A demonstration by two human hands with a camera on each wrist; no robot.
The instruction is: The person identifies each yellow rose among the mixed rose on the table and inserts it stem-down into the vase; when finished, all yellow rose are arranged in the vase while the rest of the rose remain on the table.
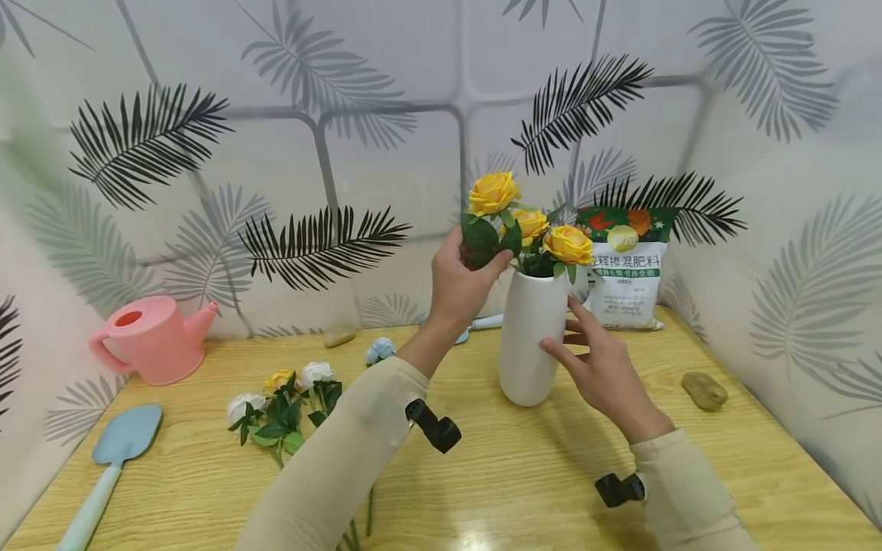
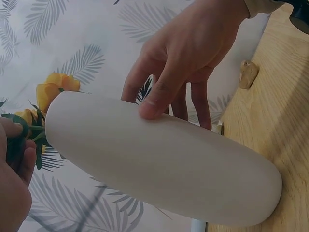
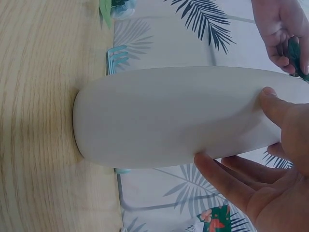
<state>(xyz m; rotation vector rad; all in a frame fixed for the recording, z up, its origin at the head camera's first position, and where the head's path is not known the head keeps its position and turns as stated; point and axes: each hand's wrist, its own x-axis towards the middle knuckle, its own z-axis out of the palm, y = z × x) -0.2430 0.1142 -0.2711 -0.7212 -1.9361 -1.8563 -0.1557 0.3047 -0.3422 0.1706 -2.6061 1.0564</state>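
A tall white vase point(image 1: 534, 340) stands upright on the wooden table, with yellow roses point(image 1: 568, 243) at its mouth. My left hand point(image 1: 463, 277) is beside the rim and pinches a yellow rose point(image 1: 493, 193) low down among its dark green leaves; its stem is mostly hidden by the fingers. That bloom sits higher than the other two. My right hand point(image 1: 602, 367) holds the vase from the right, thumb on the near side and fingers round the far side. In the right wrist view, the thumb and fingertips press on the vase wall point(image 3: 159, 118).
White, yellow and blue roses point(image 1: 282, 409) lie at the left, partly behind my left sleeve. A pink watering can point(image 1: 160, 340) and a blue shovel point(image 1: 113, 467) are farther left. A fertilizer bag point(image 1: 627, 275) stands behind the vase; a stone point(image 1: 704, 391) lies right.
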